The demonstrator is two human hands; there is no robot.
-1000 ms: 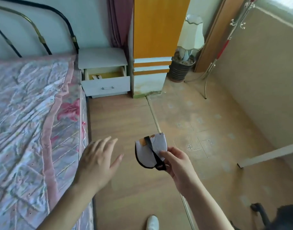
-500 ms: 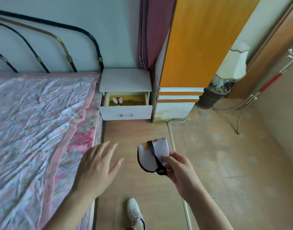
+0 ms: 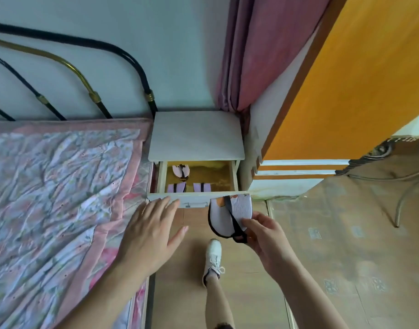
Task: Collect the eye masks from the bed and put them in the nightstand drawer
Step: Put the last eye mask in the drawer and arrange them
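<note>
**White eye mask held in front of the open drawer**

White, soft-looking fabric with a thin black edge and a black strap across it makes up the folded eye mask (image 3: 229, 214), with a patch of orange at its top. The right hand (image 3: 266, 238) pinches its lower corner and strap between thumb and fingertips, holding it upright just in front of the drawer front. The left hand (image 3: 151, 230) hovers flat beside the bed (image 3: 56, 186), fingers straight and slightly spread, holding nothing. A white shoe (image 3: 213, 260) stands on the wooden floor below. Beyond, the nightstand (image 3: 195, 136) has its drawer (image 3: 199, 176) pulled out; inside lie a pink mask (image 3: 180, 172) and two lilac masks (image 3: 177, 187) at the front edge.
</note>
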